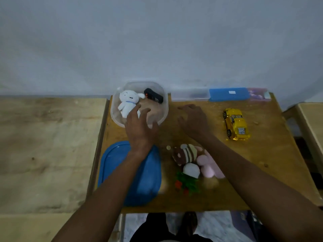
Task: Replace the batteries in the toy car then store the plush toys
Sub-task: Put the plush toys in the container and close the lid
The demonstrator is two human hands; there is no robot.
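Observation:
A clear plastic tub (163,111) stands at the back left of the small wooden table. Inside it lie a white plush dog (128,102) and a black remote control (153,95). My left hand (140,127) hovers over the tub's near rim, fingers spread and empty, just beside the white plush. My right hand (193,118) hangs open over the table to the right of the tub, holding nothing. A brown striped plush (186,153), a pink plush (208,165) and a white-and-green plush (189,173) lie in a heap near the front. The yellow toy car (236,124) rests at the right.
The tub's blue lid (146,179) lies flat at the front left, under my left forearm. Pencil cases, one of them blue (229,94), line the back edge by the wall. Wooden surfaces flank the table on both sides. A small round coin-like disc (168,147) lies by the plush heap.

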